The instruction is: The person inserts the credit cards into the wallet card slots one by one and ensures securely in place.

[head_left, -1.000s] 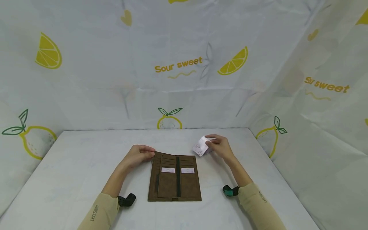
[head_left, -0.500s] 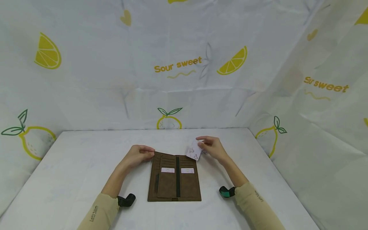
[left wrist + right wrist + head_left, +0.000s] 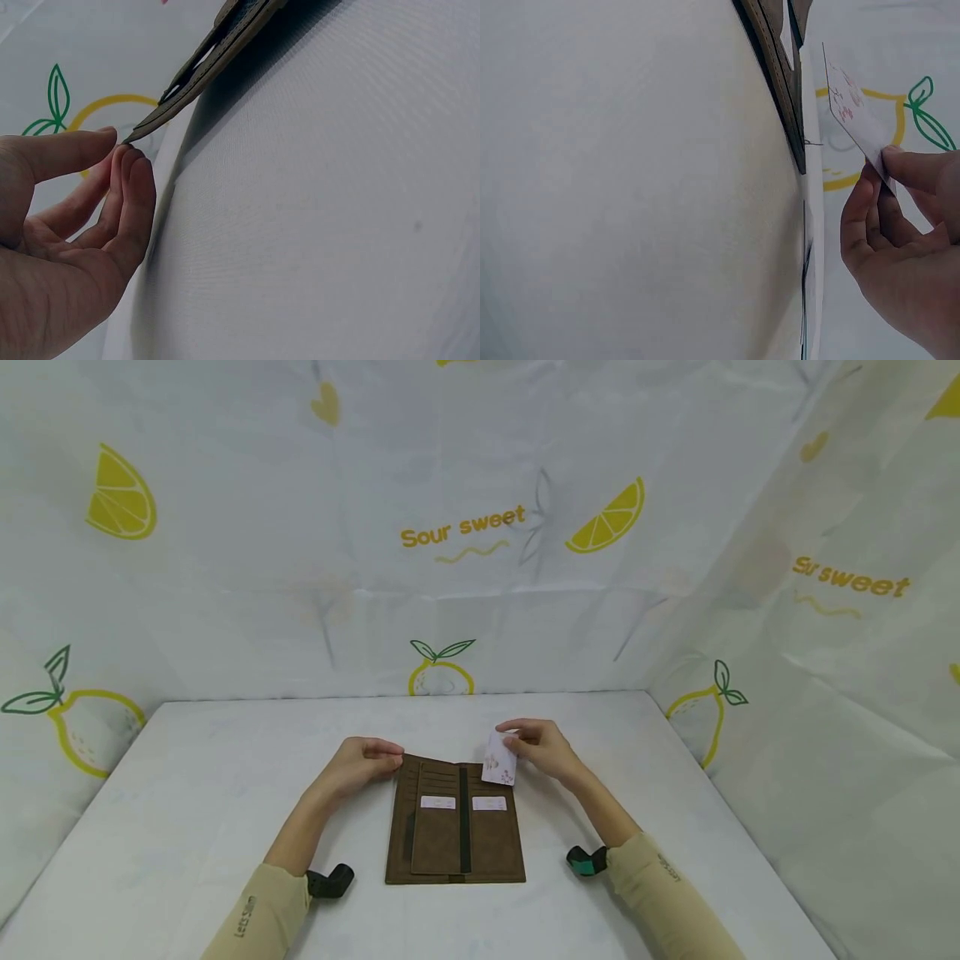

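Note:
A brown wallet lies unfolded in the middle of the table, with a dark band down its centre. Two pale cards peek out of its slots, a left card and a right card. My left hand pinches the wallet's upper left corner between thumb and fingers, which the left wrist view shows close up. Between thumb and fingers my right hand holds a white card with a reddish floral print. The card is tilted and overlaps the wallet's upper right slots in the head view.
The white-covered table meets a hanging lemon-print cloth at its back edge and right side. A black wrist device sits on each forearm, a left device and a right device. Thin flat edges show near the table's surface in the right wrist view.
My right hand has moved left with the card, from beyond the wallet's upper right corner to over its right half. The card has turned more upright. The left hand and wallet stay put.

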{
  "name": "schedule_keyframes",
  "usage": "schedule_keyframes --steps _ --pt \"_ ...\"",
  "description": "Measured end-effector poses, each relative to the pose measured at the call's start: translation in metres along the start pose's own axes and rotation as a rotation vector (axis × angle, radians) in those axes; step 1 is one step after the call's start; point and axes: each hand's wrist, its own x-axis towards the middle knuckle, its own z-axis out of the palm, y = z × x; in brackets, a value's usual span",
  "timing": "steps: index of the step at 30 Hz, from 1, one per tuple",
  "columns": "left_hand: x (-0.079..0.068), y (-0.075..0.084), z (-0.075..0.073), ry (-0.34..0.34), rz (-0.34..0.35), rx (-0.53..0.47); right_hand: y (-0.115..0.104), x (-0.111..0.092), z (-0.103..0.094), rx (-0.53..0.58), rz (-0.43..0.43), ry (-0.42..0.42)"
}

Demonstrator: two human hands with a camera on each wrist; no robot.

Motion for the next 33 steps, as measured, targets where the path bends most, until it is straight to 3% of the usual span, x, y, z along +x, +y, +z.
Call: schedule_keyframes --steps 8,17,33 --pt "0.000 -0.001 0.000 -0.009 0.012 -0.025 -0.003 0.001 0.007 -0.024 -0.031 -0.060" --pt "0.000 -0.002 0.000 -0.016 0.014 -0.036 -0.009 0.005 0.016 -0.123 -0.096 -0.123" --pt "-0.001 0.000 -0.001 -0.017 0.003 -0.033 -0.008 0.004 0.025 -0.110 -0.089 -0.128"
